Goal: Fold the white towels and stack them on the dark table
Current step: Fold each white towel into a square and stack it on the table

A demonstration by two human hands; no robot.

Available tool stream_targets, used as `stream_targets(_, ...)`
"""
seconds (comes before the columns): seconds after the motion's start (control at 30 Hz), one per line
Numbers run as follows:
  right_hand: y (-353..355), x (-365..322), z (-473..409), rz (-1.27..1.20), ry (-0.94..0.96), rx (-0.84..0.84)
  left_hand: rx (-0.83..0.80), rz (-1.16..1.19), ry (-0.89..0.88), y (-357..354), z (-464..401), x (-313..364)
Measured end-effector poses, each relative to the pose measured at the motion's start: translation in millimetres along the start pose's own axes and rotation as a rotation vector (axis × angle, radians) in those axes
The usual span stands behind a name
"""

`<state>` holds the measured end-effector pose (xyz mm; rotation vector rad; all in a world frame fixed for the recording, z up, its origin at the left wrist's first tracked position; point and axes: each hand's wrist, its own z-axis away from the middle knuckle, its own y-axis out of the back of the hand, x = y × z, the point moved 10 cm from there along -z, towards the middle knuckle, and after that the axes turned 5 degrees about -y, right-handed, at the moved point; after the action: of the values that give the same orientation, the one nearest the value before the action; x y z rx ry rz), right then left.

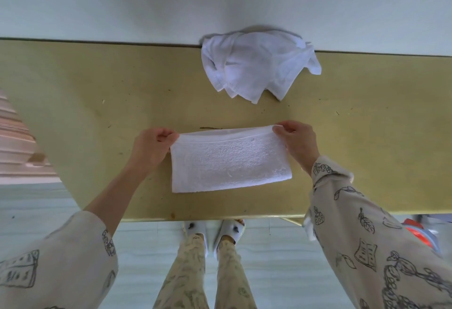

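A white towel (230, 160), folded into a long rectangle, lies flat on the olive-yellow table (97, 103) just in front of me. My left hand (150, 147) pinches its far left corner. My right hand (298, 141) pinches the far right corner, lifting that far edge slightly. A crumpled heap of white towels (256, 69) lies at the table's far edge, against the wall.
A pale wall (146, 2) runs directly behind the table. The near table edge (195, 218) is just ahead of my slippered feet (215, 231). A pink slatted object (17, 142) sits at the left, and something red and blue (420, 235) lies on the floor at the right.
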<state>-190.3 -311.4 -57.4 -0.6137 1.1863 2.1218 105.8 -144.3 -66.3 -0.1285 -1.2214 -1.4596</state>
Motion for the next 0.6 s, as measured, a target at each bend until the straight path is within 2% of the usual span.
stream_targets(0.3, 2, -1, -4, 0.022, -0.006, 0.047, 0.058, 0.045, -0.005, 4, 2, -2)
stream_targets(0.43, 3, -5, -3, 0.079, 0.032, 0.077, 0.081, -0.027, -0.047, 5, 2, 2)
stream_targets(0.53, 3, -10, -2, 0.166, 0.104, 0.126, 0.121, -0.098, -0.093, 8, 4, 9)
stream_targets(0.6, 1, -24, 3, 0.251, 0.235, 0.17, 0.174, -0.158, -0.147, 13, 7, 18)
